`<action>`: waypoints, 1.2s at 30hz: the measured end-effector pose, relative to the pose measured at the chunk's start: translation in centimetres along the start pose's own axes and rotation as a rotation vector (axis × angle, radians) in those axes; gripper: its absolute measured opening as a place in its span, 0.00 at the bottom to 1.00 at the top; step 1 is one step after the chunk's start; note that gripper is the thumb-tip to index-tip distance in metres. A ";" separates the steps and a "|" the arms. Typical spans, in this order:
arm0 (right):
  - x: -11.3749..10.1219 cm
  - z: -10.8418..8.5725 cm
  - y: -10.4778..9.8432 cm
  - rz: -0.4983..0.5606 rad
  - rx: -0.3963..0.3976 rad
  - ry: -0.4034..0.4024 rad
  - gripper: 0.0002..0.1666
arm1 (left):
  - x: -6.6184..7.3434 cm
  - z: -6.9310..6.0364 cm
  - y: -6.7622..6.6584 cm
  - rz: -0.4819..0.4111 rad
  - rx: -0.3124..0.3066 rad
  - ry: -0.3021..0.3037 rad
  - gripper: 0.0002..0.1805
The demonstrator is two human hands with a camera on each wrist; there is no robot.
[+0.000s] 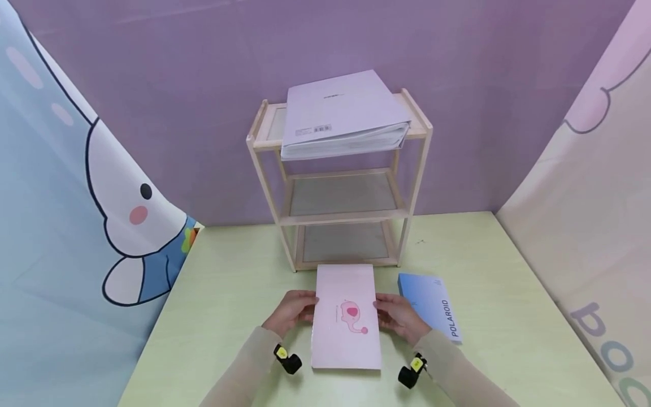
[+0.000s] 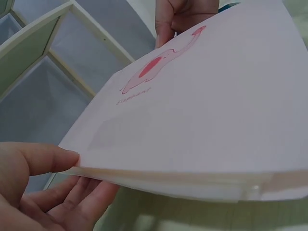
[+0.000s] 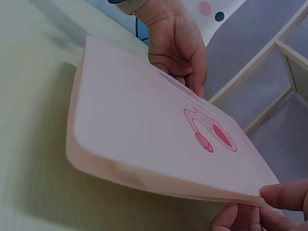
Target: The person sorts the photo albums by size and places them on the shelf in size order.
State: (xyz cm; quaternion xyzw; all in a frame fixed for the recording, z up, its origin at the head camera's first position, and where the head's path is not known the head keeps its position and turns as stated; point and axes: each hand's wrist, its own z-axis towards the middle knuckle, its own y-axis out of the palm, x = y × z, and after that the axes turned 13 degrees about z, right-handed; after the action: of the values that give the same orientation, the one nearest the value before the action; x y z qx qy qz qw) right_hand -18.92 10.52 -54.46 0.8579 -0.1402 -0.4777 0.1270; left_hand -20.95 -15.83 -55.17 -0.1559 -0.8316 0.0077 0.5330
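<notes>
A pink album with a pink elephant on its cover (image 1: 346, 333) is held level above the table in front of the rack. My left hand (image 1: 292, 312) pinches its left edge, thumb on top and fingers beneath, as the left wrist view shows. On the opposite edge my right hand (image 1: 402, 316) pinches it the same way. In the right wrist view the elephant album (image 3: 139, 120) casts a shadow on the tabletop. Just right of my right hand lies a blue-and-white box or book marked POLAROID (image 1: 432, 308).
Behind the album stands a wooden three-tier rack (image 1: 343, 218) with grey shelf panels. A large pale lilac album (image 1: 341, 107) lies aslant on its top, overhanging the front. Printed curtains hang at the left (image 1: 61, 226) and right (image 1: 585, 243) of the pale green table (image 1: 218, 271).
</notes>
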 end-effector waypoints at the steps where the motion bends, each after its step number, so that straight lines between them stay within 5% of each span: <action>1: -0.2 0.0 0.0 -0.011 -0.003 -0.003 0.22 | 0.1 0.0 0.0 -0.003 0.004 0.003 0.18; 20: -2.2 -0.8 0.1 -0.030 -0.025 -0.024 0.22 | 1.6 -0.3 -0.2 0.013 0.068 0.008 0.16; 36: -4.3 -1.9 0.0 -0.004 -0.116 -0.047 0.26 | 3.3 -1.4 -0.5 -0.014 0.058 0.069 0.13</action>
State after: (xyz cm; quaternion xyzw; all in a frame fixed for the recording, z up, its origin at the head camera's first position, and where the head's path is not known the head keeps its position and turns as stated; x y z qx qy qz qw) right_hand -19.46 12.21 -50.14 0.8381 -0.1133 -0.5052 0.1722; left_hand -21.08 -15.59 -51.52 -0.1347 -0.8133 0.0228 0.5656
